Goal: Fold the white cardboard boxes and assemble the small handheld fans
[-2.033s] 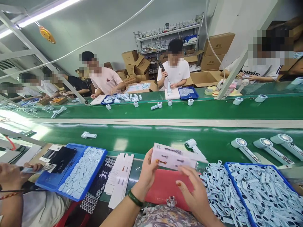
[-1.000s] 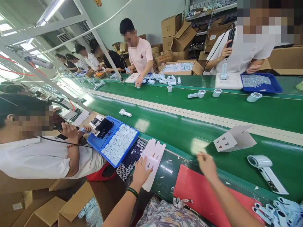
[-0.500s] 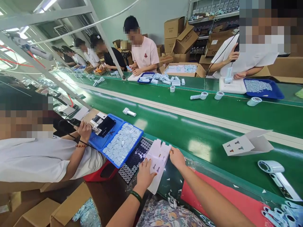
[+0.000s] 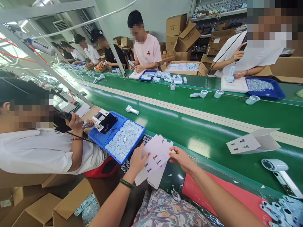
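A flat white printed carton (image 4: 157, 157) with small pictures of handheld fans is between my hands. Its lower end shows two panels fanned apart. My left hand (image 4: 137, 159) grips the left edge, fingertips lying on the printed face. At the upper right corner, my right hand (image 4: 181, 159) pinches the edge between thumb and fingers. Partly hidden behind the carton and my left hand is a dark tray of round parts (image 4: 125, 165). A similar white box (image 4: 243, 143), folded into shape with its flaps open, lies on the green belt to the right.
To the left, a blue tray (image 4: 124, 142) holds many pale blue pieces beside a co-worker (image 4: 47, 151) with a tool. A handheld fan (image 4: 276, 165) and a pile of pale parts (image 4: 288, 209) lie right, near a red mat (image 4: 208, 192). Co-workers sit across the green belt (image 4: 170, 123).
The carton has turned and its panels have spread apart at the lower end. My left hand has shifted up and left along its edge. The left co-worker's tool hand has moved left.
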Available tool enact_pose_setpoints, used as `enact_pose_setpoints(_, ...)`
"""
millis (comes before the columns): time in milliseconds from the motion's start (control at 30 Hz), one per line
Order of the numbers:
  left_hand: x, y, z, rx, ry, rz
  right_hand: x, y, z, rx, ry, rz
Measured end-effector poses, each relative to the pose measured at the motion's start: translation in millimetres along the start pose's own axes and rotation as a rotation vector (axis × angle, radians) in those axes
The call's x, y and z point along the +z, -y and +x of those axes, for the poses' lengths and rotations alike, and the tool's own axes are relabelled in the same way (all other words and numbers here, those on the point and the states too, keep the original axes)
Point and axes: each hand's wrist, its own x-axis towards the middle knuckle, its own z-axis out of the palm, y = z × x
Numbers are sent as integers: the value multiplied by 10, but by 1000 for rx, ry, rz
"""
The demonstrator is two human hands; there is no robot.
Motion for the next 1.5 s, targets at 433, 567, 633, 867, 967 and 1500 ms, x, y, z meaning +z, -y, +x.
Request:
enact_pose_setpoints(433,28,-1191,-487,410,759,-258,-581,-470,-1350,234,-56,217)
enact_pose_setpoints(567,173,-1477,-639,364,879,-309,-963,-339,-1496,317,-181,303)
enact_pose_setpoints(633,284,-1597,-584,262,776,-400,-1106,-173,-1580,212,-243,374)
enact_pose_setpoints(867,363,-2102,-352,70,763,-844,-1102,297,-1946,-709,-592,-233)
enact_pose_setpoints(967,364,-2300,-410,141,720,-802,-1129,311,-2052,-833,-558,-450)
enact_pose_setpoints(1500,726,-2583,-553,448,314,-382,-1422,163,-2073,-758,-474,-143)
